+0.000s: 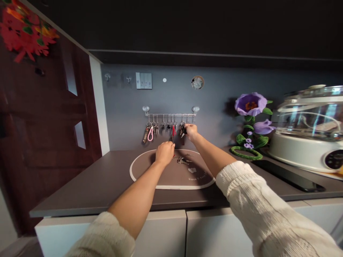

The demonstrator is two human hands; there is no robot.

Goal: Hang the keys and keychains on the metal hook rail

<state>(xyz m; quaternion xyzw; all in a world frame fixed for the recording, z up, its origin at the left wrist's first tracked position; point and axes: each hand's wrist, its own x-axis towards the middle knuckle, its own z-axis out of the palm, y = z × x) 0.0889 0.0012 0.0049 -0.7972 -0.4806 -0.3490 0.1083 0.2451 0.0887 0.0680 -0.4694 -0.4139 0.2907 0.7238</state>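
My right hand (191,131) is closed, its fingers pinching at a bunch of keys (183,129) by the right part of a clear hook rail (171,114). Whether those keys hang fully from a hook is hard to tell. Lower and to the left, my left hand (165,152) is closed over the mat, with a small dark piece showing at its fingertips. Other keys hang along the rail, among them a pink strap (150,134), a brown tag (145,135) and a red key fob (173,130). Loose keys (183,161) lie on the brown oval mat (150,178).
Right of the mat stand purple artificial flowers (251,104), a black phone (289,175) and a white appliance with a clear cover (308,142). A switch panel (144,81) and two hooks are on the wall. A dark cabinet (187,28) overhangs the counter (88,178).
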